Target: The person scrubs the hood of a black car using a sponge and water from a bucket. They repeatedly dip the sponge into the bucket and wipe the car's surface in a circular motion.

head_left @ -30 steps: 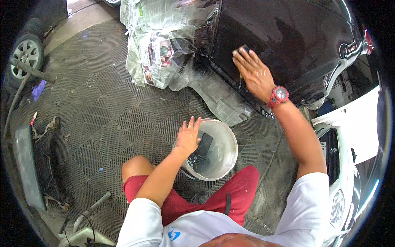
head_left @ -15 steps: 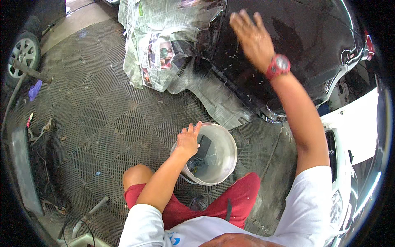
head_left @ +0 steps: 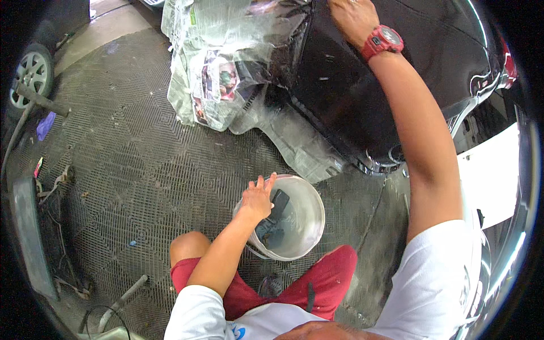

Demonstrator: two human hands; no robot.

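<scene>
My left hand rests at the left rim of a round whitish bucket, fingers spread over the edge and thumb toward the inside. In the bucket, beside the thumb, a dark rectangular block lies in shallow cloudy water. My right hand, with a red watch on the wrist, reaches over the glossy black car body panel. The top of the view cuts off its fingers, so whether it touches the panel or holds anything does not show. Small wet marks lie on the panel.
Newspaper and clear plastic sheeting cover the car left of the panel. A patterned rubber mat covers the floor. A wheel, a metal stand and a grey bumper-like part are at left. A white panel stands at right.
My right hand has moved up and farther over the black panel, its fingers leaving the view. My left hand stays at the bucket's rim.
</scene>
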